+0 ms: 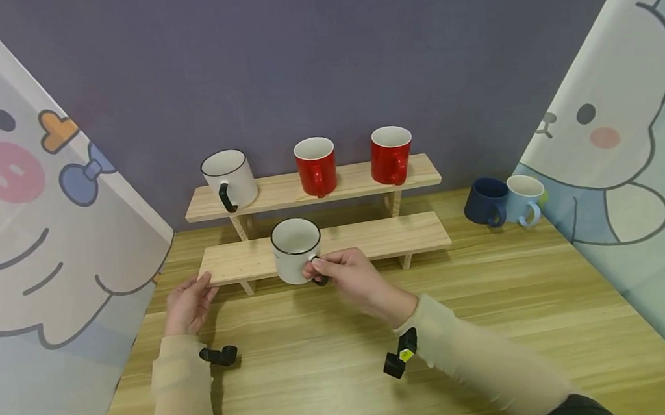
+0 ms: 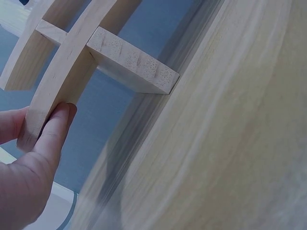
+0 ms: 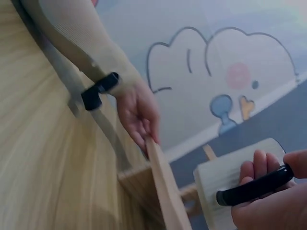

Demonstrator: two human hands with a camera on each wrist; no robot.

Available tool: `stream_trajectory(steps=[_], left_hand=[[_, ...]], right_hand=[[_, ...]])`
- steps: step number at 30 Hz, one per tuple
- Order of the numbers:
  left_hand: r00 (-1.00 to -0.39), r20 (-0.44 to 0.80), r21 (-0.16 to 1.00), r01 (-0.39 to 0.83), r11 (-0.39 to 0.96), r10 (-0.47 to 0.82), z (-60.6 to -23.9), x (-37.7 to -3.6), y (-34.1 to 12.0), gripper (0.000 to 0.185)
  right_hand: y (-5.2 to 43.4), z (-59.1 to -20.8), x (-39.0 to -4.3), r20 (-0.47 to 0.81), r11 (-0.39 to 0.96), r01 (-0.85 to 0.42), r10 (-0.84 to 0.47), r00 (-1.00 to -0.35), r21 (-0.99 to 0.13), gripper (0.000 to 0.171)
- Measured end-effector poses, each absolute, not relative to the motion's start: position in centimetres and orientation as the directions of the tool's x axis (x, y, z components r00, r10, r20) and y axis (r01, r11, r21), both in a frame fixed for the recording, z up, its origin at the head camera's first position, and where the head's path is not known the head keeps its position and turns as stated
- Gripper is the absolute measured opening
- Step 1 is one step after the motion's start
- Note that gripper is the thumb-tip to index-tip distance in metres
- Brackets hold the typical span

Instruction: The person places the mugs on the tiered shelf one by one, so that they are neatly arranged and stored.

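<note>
Head view. Wooden table [image 1: 298, 366]: lower shelf [image 1: 376, 235] and upper shelf [image 1: 277, 190] toward 11 o'clock; navy mug [image 1: 482, 201], light-blue mug [image 1: 522, 201] at 2. Upper shelf: white mug [image 1: 239, 181] at 9, red mugs [image 1: 313, 171] mid-board and at 3.

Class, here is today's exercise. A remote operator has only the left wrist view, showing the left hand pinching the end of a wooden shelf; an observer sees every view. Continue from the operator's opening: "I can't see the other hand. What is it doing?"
Observer: The right hand grips a black-rimmed white mug by its black handle.
Operator: What stands on the upper shelf?
Observer: In the head view, from left to right, a second white mug, then two red mugs.
Operator: Any mugs off the shelves?
Observer: Yes, a dark blue mug and a light blue mug stand on the table, to the right of the shelves.
</note>
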State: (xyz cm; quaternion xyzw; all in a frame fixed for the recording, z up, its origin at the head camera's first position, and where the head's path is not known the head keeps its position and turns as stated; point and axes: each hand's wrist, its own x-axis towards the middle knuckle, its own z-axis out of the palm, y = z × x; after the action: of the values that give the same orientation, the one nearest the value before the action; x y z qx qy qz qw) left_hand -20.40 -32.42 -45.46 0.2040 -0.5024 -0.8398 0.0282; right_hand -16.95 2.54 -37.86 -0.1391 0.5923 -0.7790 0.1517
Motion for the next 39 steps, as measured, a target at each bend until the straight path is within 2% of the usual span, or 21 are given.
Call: stream_trajectory(steps=[11,17,23,33,39], left_hand=[[-0.909,-0.321,0.861,-0.163,-0.482,-0.265,-45.3,-20.5,-32.3,0.066],[-0.905,-0.335,0.855,-0.175,-0.488,-0.262,-45.6,-20.7,-32.3,0.061],[-0.908,-0.329,0.856,-0.169,-0.489,-0.261,-45.6,-20.7,-32.5,0.061],[-0.903,-0.333,0.851,-0.164,-0.498,-0.271,-45.6,-20.5,-32.5,0.028],[-0.907,-0.318,0.863,-0.156,-0.481,-0.276,-45.8,-20.6,-32.4,0.022]], right_hand=[[-4.4,-38.2,-17.8,-0.027,-0.215,0.115,-0.376,-0.926,-0.97,0.02],[-7.8,-38.6,-18.4,-0.091,-0.234,0.173,-0.322,-0.942,-0.957,0.019],[-10.3,-38.0,-18.7,-0.152,-0.161,0.19,-0.221,-0.963,-0.969,0.016],[-13.0,-38.4,-19.3,-0.186,-0.129,0.203,-0.134,-0.973,-0.971,0.011],[-13.4,-38.9,-19.4,-0.189,-0.139,0.207,-0.135,-0.973,-0.968,0.012]])
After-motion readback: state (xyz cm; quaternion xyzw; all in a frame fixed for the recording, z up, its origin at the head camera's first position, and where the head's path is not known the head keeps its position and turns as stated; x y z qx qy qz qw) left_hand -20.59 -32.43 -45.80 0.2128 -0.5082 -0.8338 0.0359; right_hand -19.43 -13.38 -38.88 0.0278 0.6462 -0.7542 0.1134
